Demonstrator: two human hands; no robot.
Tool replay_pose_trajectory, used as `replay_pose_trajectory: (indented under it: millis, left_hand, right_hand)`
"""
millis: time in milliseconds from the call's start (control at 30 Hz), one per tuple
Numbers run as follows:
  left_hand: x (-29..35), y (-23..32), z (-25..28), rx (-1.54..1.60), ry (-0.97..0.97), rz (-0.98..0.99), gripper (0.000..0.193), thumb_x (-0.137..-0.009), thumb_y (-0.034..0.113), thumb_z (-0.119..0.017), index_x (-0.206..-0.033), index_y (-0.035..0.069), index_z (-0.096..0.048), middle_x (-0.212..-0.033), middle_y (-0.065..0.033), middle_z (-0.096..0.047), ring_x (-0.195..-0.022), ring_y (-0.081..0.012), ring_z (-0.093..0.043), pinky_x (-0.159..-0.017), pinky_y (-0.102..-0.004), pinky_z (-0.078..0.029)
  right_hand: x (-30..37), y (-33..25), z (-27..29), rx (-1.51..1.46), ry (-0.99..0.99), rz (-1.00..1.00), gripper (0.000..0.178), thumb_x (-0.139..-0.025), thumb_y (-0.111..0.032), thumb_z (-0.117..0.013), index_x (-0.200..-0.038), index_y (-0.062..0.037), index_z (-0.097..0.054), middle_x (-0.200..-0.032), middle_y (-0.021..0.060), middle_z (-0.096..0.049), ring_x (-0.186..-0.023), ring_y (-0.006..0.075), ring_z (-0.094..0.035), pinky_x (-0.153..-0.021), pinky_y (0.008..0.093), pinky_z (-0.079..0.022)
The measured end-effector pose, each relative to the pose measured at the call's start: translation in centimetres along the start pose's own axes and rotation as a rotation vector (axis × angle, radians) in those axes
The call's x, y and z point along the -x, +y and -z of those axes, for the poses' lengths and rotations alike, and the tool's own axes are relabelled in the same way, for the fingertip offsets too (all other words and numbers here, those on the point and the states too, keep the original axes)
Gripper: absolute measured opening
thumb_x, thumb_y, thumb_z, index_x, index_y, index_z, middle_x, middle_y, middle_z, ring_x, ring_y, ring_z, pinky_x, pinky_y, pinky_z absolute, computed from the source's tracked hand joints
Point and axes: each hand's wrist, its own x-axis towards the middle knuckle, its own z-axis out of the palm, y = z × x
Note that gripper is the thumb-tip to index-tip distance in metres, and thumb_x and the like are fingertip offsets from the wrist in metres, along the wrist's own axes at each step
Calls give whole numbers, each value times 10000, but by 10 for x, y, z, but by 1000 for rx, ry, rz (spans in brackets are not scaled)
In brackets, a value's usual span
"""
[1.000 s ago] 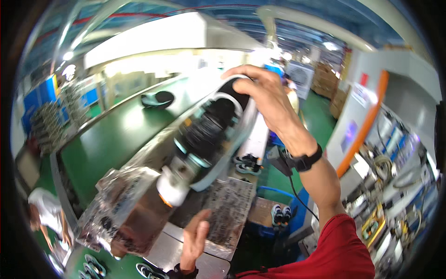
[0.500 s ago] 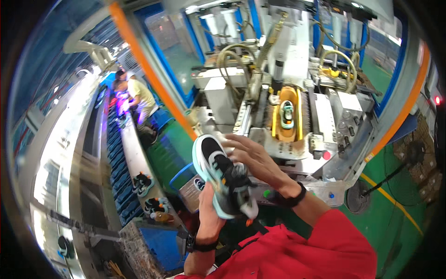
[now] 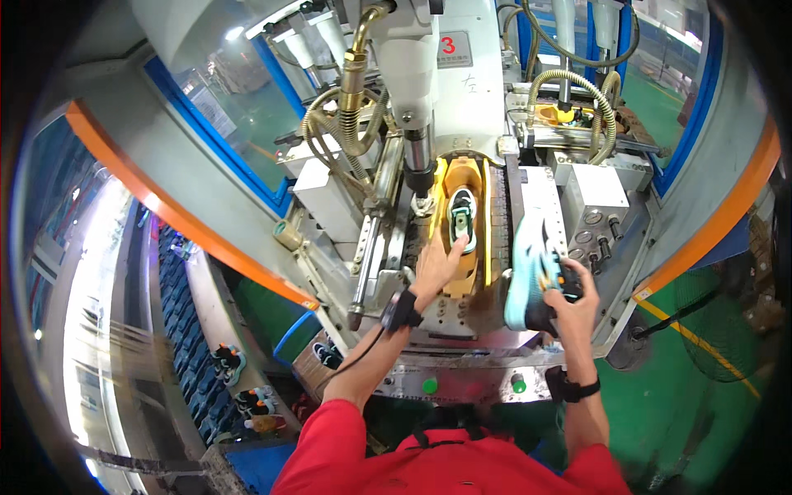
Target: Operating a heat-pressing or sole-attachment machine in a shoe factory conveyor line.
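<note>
A sneaker [image 3: 462,216], light teal and dark with a pale sole edge, lies in the yellow-orange press mould [image 3: 464,175] in front of me. My left hand [image 3: 437,268] reaches into the mould at the shoe's near end, thumb and fingers apart; the thumb is at the shoe's edge, and I cannot tell whether it touches. Nothing is gripped in that hand. To the right of the mould, my right hand [image 3: 573,301] holds another sneaker [image 3: 528,285], black and white with a light teal sole and orange bits. It is tilted upright and slightly blurred.
A metal press cylinder [image 3: 419,153] stands just left of the mould, with hoses around it. Green buttons [image 3: 430,385] line the machine's front edge. An orange-edged frame [image 3: 190,219] flanks me on the left, beyond which shoes [image 3: 228,365] lie beside a conveyor [image 3: 194,330].
My view has turned toward the machine. The sneaker I hold has passed from between both hands into my right hand and moved right. My left hand has gone forward into the mould.
</note>
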Motion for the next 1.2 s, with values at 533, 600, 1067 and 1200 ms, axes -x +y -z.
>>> replay_pose_trajectory:
  millis: [533,600,1067,1200]
  left_hand:
    - [-14,-24,-2,887,-71,377,357,-726,12,-748,-1057,-36,-623,-946,-68,-677,-839,-163,-635,-787,-307,-497]
    - [42,-21,33,982,-119,506,402,-742,41,-763,-1105,-33,-608,-976,-65,-665,-843,-143,-624,-754,-292,-507]
    - [353,-7,182,796,688,721,512,-773,-3,-690,-1251,-20,-507,-1091,-70,-622,-931,-160,-622,-823,-286,-509]
    - [417,-18,144,922,1016,726,474,-785,-20,-684,-1230,-34,-521,-1060,-83,-622,-917,-169,-624,-813,-300,-515]
  right_hand:
    - [-186,2,-72,719,-153,-36,533,-612,-241,-769,-1040,43,-629,-937,180,-675,-855,241,-666,-776,331,-518]
    - [-200,3,-125,869,-297,-97,570,-599,-272,-781,-1000,100,-622,-880,230,-680,-823,301,-685,-733,366,-536]
    - [-168,155,-261,1086,-284,91,778,-796,-157,-634,-1393,63,-185,-1013,284,-625,-944,426,-648,-824,490,-534]
    - [-21,54,-234,603,-507,476,407,-765,-40,-621,-1164,15,-564,-961,230,-639,-934,420,-610,-792,461,-499]
